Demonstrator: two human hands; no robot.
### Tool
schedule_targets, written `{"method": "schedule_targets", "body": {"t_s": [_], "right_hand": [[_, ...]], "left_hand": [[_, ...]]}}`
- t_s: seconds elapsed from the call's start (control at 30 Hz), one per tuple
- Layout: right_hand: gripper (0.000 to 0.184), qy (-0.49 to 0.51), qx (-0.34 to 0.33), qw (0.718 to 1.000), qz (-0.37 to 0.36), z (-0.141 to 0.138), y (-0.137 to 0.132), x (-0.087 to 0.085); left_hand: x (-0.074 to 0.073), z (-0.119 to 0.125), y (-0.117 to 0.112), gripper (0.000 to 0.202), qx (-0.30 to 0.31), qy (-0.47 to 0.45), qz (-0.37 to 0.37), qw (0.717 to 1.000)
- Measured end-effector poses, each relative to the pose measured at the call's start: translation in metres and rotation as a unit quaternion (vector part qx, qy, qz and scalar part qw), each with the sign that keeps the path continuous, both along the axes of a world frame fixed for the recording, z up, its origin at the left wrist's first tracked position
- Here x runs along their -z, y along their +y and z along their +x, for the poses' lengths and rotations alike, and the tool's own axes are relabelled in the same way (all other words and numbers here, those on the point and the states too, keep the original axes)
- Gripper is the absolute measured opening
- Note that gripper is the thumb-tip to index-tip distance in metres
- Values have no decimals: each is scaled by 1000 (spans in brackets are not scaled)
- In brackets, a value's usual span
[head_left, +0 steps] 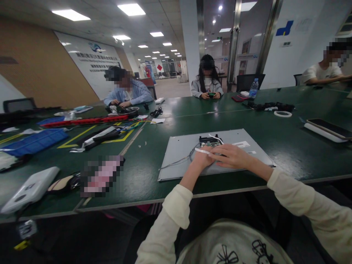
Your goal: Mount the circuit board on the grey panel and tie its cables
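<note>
Grey panel (pixel 181 148) flat on green table (pixel 143 165), long axis running left-right.

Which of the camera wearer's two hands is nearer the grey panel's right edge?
The right hand. It is over the right part of the grey panel, whereas the left hand lies farther from that edge.

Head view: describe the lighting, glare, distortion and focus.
Head view: ceiling lights burn out to white; head view: pale sheen lies on the green table; head view: the door frame leans, likely lens distortion; head view: small parts by the left hand look soft.
</note>
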State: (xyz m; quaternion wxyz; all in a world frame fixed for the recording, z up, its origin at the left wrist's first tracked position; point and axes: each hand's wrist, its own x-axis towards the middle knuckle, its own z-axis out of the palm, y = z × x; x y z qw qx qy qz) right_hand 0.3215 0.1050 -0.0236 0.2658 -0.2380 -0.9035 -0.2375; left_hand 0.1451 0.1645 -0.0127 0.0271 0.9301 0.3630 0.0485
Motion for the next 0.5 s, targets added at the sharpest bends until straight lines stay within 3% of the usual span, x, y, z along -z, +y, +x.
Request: {"method": "schedule_targets", "body": {"t_s": [0.33,0.5], "right_hand": [[23,70,-13,997,-9,5,4,-2],[24,170,54,983,-35,4,11,-20]], "left_hand": [[6,-2,-1,31,-18,-23,20,999],[3,2,-4,23,-38,-5,28,999]]}}
